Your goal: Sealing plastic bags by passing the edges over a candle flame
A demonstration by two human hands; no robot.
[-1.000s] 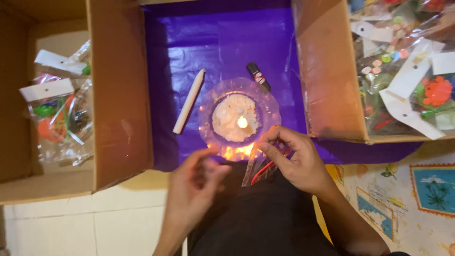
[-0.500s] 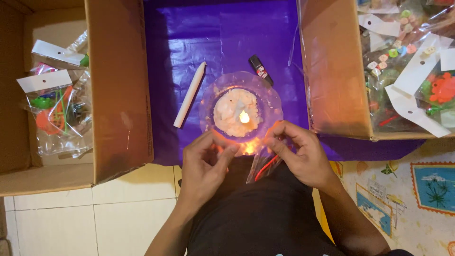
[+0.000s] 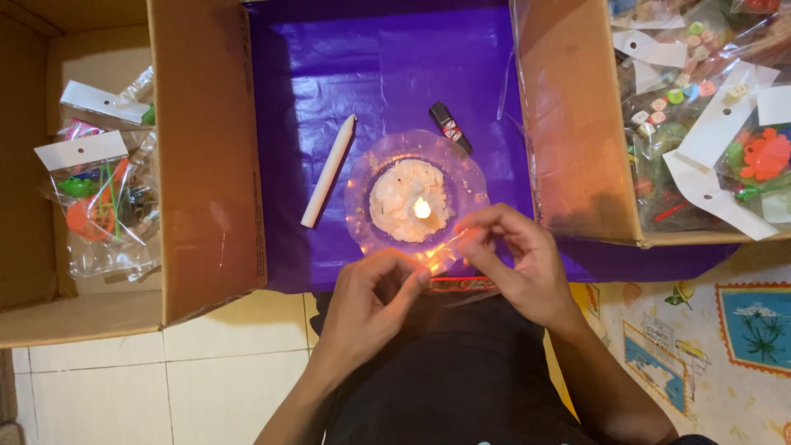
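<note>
Clear, flimsy plastic packet (image 3: 449, 251) is pinched at its edge by left hand (image 3: 375, 301) and right hand (image 3: 519, 264), grips narrow, near the candle flame (image 3: 422, 208).

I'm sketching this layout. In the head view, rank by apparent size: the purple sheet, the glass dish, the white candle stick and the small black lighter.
1. purple sheet
2. glass dish
3. white candle stick
4. black lighter
All lie flat on the same surface, so the order is fairly safe.
</note>
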